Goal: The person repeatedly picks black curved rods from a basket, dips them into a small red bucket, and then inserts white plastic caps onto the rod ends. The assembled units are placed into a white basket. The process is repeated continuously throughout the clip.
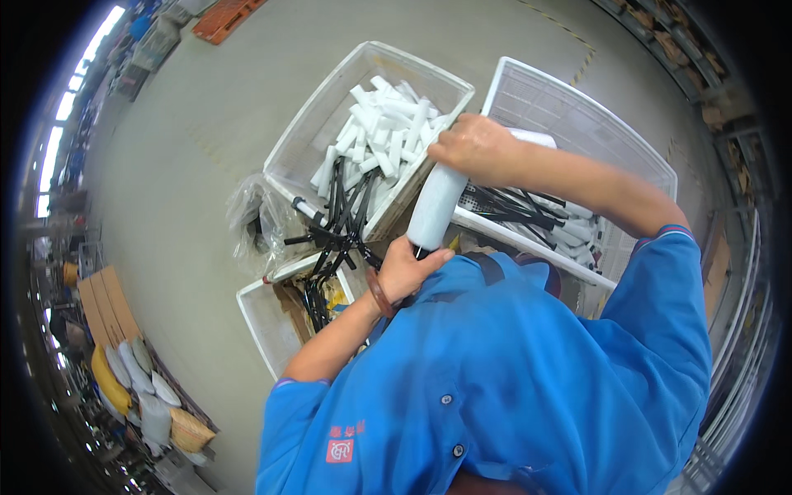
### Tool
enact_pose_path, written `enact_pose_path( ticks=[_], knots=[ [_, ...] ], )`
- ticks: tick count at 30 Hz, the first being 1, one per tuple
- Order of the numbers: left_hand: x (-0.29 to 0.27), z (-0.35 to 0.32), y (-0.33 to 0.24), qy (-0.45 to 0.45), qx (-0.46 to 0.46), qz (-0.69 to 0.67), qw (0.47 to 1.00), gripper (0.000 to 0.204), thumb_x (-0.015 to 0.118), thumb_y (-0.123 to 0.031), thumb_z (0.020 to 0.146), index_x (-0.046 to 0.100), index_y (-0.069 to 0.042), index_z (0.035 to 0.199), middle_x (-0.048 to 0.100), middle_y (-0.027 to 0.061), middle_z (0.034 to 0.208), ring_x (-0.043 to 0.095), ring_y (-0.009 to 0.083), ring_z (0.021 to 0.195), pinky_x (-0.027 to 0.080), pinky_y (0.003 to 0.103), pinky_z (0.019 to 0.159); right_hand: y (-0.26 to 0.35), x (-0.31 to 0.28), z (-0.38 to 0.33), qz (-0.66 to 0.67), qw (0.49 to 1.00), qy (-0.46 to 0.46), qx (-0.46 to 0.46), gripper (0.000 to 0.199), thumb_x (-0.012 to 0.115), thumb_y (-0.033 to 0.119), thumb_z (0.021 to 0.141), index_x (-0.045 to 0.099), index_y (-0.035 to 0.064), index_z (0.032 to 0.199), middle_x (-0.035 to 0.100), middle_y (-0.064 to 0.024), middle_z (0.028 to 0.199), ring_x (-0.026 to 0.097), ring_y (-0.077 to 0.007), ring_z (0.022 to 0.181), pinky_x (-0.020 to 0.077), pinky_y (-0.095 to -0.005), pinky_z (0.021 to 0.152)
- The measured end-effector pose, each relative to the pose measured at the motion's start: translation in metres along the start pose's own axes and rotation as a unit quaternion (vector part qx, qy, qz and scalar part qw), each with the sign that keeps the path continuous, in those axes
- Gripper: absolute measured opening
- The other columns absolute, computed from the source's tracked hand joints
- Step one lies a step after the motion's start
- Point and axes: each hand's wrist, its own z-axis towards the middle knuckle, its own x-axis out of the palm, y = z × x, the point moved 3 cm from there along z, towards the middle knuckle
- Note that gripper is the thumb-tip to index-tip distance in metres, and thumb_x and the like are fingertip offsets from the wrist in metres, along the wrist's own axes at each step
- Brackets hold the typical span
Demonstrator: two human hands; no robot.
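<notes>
A thick white foam sleeve (436,206) slants in front of my chest, a short black end showing beneath it. My right hand (477,150) is closed round its upper end. At the lower end, my left hand (403,271) grips the sleeve and the black part, fingers partly hidden. Left of the sleeve, several black tubes (351,210) with bent or branched ends lean over the edge of a white crate (299,124). Many short white foam tubes (384,124) are heaped inside that crate. Under my right forearm, black rods with white covers (528,214) lie in another white crate (577,92).
A smaller white crate (257,318) at lower left holds more black parts. Crumpled clear plastic (260,223) lies beside the left crate. Filled sacks (136,371) and cardboard (111,305) stand farther left. Racks (738,157) line the right side.
</notes>
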Motion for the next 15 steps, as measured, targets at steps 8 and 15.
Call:
enact_pose_path(
  ticks=[8,15],
  knots=[
    [0.035,0.037,-0.009,0.161,-0.094,-0.071,0.980,0.024,0.078,-0.015,0.082,0.055,-0.007,0.077,0.048,-0.0032,0.052,0.044,0.0069,0.038,0.030,0.024,0.034,0.051,0.032,-0.057,-0.129,0.991,0.019,-0.021,0.007,0.063,0.019,0.077,0.062,0.0129,0.078,0.063,-0.0013,0.079,0.062,-0.0179,0.079,0.0454,-0.0338,0.071],
    [0.107,0.146,-0.014,0.276,0.095,0.326,0.899,0.065,0.082,-0.026,0.079,0.045,-0.005,0.128,0.067,0.0132,0.101,0.070,0.0248,0.091,0.055,0.036,0.079,0.015,0.079,-0.267,0.015,0.954,-0.099,0.283,0.011,0.064,0.018,0.073,0.059,0.0136,0.081,0.054,-0.0011,0.075,0.059,-0.0192,0.075,0.0461,-0.0345,0.072]
  ],
)
